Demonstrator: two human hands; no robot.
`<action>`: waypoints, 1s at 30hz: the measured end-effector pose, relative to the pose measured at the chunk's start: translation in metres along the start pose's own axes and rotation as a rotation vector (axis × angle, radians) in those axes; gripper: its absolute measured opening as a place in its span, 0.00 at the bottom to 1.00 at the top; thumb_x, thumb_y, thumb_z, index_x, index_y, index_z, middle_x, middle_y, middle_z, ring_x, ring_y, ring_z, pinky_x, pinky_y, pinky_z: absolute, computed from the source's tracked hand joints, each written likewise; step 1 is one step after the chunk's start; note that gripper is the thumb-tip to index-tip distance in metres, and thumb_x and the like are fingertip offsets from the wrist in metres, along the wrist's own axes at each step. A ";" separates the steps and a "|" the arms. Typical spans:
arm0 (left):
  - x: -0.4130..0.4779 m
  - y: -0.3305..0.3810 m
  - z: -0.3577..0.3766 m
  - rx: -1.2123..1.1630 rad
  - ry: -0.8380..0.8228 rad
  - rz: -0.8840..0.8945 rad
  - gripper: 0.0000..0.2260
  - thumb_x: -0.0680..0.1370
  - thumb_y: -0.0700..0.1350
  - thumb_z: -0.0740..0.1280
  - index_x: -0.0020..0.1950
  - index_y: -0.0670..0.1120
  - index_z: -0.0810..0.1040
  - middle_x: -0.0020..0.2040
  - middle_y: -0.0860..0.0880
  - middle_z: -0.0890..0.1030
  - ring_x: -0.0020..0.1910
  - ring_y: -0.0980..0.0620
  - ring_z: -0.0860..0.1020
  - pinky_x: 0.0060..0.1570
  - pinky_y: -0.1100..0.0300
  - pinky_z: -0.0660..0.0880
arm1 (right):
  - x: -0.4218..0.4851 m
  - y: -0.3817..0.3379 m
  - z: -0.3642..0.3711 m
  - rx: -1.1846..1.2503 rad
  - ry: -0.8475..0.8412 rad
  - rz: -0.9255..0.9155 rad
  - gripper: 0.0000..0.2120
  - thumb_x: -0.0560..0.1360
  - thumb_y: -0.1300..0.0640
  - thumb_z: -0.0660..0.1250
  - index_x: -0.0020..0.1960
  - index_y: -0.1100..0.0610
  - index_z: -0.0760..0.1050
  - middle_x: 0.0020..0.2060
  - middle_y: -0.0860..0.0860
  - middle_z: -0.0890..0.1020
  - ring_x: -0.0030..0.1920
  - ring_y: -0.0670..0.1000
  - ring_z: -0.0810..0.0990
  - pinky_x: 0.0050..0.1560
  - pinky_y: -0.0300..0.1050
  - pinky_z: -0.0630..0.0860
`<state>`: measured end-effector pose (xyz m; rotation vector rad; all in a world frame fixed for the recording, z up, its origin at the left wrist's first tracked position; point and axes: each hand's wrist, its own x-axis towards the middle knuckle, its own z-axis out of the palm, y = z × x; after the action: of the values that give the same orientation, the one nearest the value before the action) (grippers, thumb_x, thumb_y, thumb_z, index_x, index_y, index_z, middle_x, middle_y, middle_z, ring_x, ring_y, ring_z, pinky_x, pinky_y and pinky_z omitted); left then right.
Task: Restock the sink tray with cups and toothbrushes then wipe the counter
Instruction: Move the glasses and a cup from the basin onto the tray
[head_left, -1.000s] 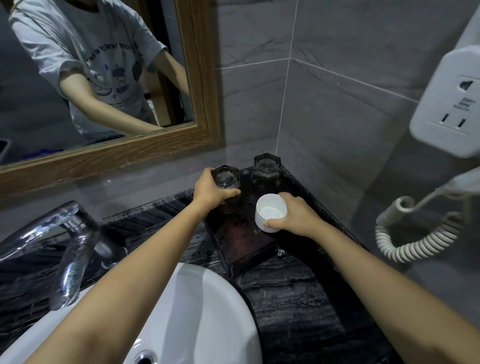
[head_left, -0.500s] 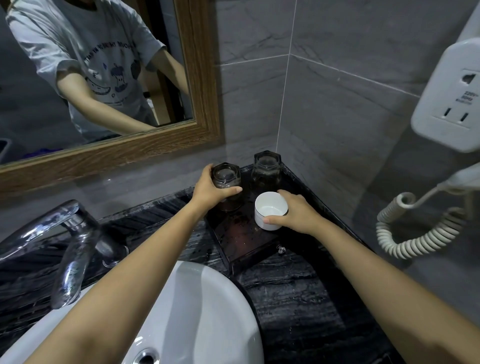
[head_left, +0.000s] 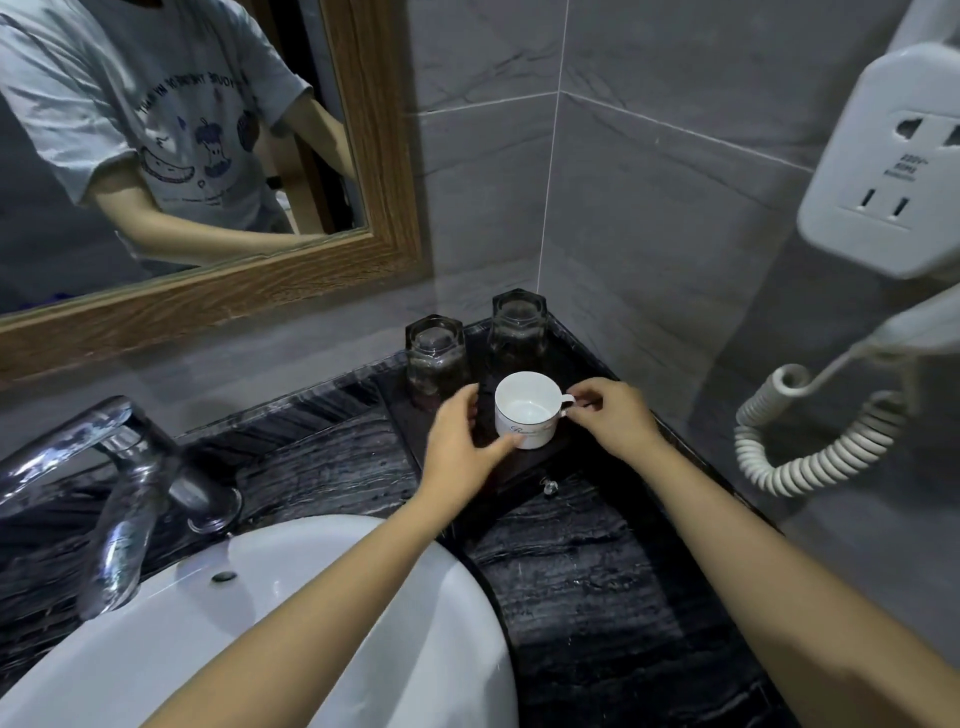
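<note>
Head view: I read step as seating cups. Small white ceramic cup with handle (head_left: 523, 417) on dark rectangular tray (head_left: 582, 358), between my fingers. Right hand (head_left: 613, 415) pinches handle; left hand (head_left: 460, 447) cups near side, thumb touching base. Two clear hexagonal glasses (head_left: 435, 358) beyond fingertips. Next, I judge: let go, fetch toothbrushes.

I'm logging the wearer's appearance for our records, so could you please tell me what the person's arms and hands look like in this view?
Both forearms are bare from the lower edge of the picture to the wrists, with no sleeves in direct view. The left hand and right hand show no gloves, rings, watch or bracelets. The mirror reflection shows a light short-sleeved T-shirt with a blue fruit print and lettering.
</note>
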<state>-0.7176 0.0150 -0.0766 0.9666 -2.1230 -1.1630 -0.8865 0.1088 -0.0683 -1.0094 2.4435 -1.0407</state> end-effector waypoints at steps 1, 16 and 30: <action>0.005 0.002 0.006 0.002 -0.060 -0.021 0.35 0.67 0.46 0.76 0.71 0.44 0.65 0.68 0.46 0.72 0.65 0.50 0.72 0.64 0.60 0.69 | 0.001 0.001 0.002 0.036 0.033 0.019 0.11 0.71 0.66 0.69 0.53 0.63 0.81 0.49 0.60 0.84 0.43 0.50 0.78 0.50 0.42 0.74; 0.027 0.015 0.048 -0.035 -0.010 -0.096 0.29 0.65 0.45 0.77 0.63 0.45 0.72 0.61 0.47 0.77 0.59 0.50 0.76 0.58 0.59 0.73 | 0.012 0.008 0.000 0.142 0.157 0.119 0.14 0.74 0.67 0.64 0.58 0.65 0.79 0.54 0.61 0.83 0.54 0.59 0.82 0.60 0.48 0.75; -0.012 0.033 0.019 0.052 0.009 -0.188 0.35 0.70 0.51 0.73 0.72 0.44 0.63 0.69 0.44 0.71 0.67 0.47 0.71 0.65 0.56 0.68 | -0.018 -0.039 -0.024 -0.101 0.079 -0.012 0.24 0.73 0.68 0.58 0.69 0.60 0.70 0.67 0.59 0.74 0.68 0.60 0.69 0.67 0.51 0.68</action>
<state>-0.7352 0.0466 -0.0588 1.2141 -2.1004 -1.1947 -0.8672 0.1152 -0.0235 -1.0344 2.5798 -0.9881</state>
